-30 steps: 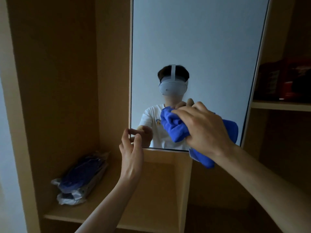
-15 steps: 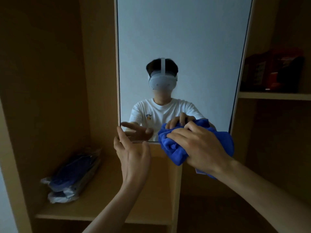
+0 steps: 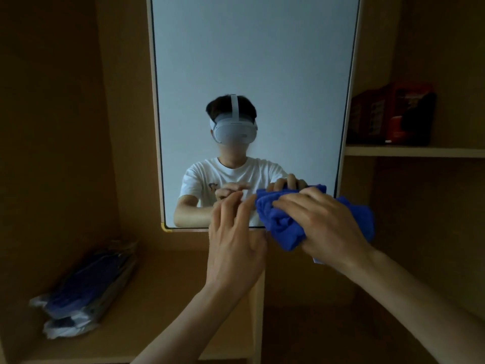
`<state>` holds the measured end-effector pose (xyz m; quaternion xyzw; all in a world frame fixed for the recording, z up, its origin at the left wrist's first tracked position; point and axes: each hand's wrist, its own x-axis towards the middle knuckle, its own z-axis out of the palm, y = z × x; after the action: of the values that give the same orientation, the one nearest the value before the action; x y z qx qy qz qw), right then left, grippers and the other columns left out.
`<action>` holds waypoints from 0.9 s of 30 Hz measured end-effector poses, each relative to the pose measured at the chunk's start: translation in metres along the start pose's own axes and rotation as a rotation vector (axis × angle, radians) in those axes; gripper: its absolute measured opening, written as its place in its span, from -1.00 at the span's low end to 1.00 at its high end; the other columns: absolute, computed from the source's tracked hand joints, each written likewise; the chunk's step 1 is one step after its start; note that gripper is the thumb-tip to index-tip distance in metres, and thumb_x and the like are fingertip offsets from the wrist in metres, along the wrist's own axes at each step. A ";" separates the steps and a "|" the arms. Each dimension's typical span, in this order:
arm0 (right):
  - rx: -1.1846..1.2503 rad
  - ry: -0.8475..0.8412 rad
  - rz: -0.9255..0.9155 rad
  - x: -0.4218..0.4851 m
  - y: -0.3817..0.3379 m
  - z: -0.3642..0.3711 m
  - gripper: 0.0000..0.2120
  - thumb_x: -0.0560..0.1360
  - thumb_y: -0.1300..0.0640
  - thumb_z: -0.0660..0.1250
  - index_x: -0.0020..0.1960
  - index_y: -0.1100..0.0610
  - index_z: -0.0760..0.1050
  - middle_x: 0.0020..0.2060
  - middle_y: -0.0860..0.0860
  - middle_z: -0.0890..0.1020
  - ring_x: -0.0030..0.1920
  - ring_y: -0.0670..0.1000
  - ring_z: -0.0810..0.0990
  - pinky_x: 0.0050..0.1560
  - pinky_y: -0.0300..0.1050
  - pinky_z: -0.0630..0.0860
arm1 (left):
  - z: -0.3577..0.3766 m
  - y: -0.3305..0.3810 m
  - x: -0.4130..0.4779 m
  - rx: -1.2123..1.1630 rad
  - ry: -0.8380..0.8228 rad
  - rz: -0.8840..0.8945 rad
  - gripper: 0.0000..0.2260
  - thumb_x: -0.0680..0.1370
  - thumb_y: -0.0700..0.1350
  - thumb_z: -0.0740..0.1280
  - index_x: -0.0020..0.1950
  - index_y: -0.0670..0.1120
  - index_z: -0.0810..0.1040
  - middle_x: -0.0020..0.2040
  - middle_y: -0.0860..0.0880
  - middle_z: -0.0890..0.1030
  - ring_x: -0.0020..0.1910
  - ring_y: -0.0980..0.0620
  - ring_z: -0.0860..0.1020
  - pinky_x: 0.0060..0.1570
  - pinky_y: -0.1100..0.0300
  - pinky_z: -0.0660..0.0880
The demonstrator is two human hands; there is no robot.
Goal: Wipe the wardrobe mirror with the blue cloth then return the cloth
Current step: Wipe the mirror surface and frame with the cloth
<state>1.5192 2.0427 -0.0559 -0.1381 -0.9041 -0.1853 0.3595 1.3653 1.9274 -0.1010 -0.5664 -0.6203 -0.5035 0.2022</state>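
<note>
Bunched blue cloth (image 3: pixel 282 223) against mirror (image 3: pixel 252 74)

There was only 1 view, from a camera worn on the person's head. It faced straight into a wooden wardrobe and tilted slightly downward, close enough that both forearms reached in from the bottom edge and the hands filled the lower middle. The mirror (image 3: pixel 252 88) stood directly ahead and ran past the top edge, so the lens looked back at its own reflection, with the headset near the centre. The wide angle bowed the wardrobe panels outward at the sides. At the left the lower shelf (image 3: pixel 162 324) lay below the camera; at the right an upper shelf (image 3: pixel 414 151) sat near lens height.
</note>
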 end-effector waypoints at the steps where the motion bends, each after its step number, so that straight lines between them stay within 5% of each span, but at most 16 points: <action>1: 0.001 -0.021 0.012 -0.007 -0.001 0.002 -0.59 0.44 0.12 0.24 0.27 0.08 0.54 0.16 -0.04 0.63 0.13 0.07 0.54 0.10 0.10 0.54 | 0.005 0.001 -0.001 0.013 -0.031 0.027 -0.46 0.53 -0.12 0.39 0.51 -0.01 0.39 0.48 0.04 0.35 0.50 -0.01 0.25 0.48 -0.09 0.30; 4: -0.002 -0.090 0.010 -0.020 -0.003 0.006 -0.55 0.47 0.01 0.09 0.30 0.01 0.51 0.18 -0.11 0.60 0.15 0.01 0.52 0.14 0.01 0.53 | 0.016 0.004 -0.007 0.078 -0.121 0.100 -0.50 0.54 -0.08 0.35 0.50 -0.01 0.43 0.48 0.02 0.40 0.51 -0.02 0.26 0.49 -0.06 0.29; 11: -0.131 -0.006 -0.017 -0.010 0.009 -0.013 -0.69 0.52 0.07 0.24 0.23 0.08 0.56 0.11 -0.04 0.64 0.07 0.06 0.57 -0.02 0.01 0.52 | 0.021 0.013 0.005 0.059 -0.167 0.171 -0.38 0.56 -0.01 0.32 0.61 -0.03 0.25 0.54 0.04 0.34 0.54 0.05 0.23 0.53 0.10 0.20; 18: -0.172 0.125 0.052 0.010 0.041 -0.042 -0.48 0.34 0.42 0.39 0.29 0.19 0.56 0.16 0.09 0.64 0.15 0.18 0.60 0.08 0.19 0.56 | 0.028 0.048 0.058 0.048 -0.130 0.215 -0.30 0.52 -0.07 0.44 0.61 -0.10 0.25 0.57 -0.03 0.33 0.56 -0.03 0.21 0.56 -0.01 0.17; 27: -0.129 0.062 0.102 -0.034 0.039 -0.010 -0.57 0.39 0.21 0.42 0.25 0.08 0.55 0.16 -0.02 0.62 0.16 0.05 0.56 0.12 -0.07 0.45 | 0.051 0.021 0.026 0.105 -0.195 0.307 -0.48 0.56 -0.05 0.39 0.51 -0.11 0.44 0.48 -0.03 0.47 0.49 -0.08 0.35 0.46 -0.07 0.32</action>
<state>1.5642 2.0690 -0.0640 -0.2008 -0.8704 -0.2289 0.3868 1.3932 1.9807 -0.0919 -0.6893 -0.5686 -0.3764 0.2449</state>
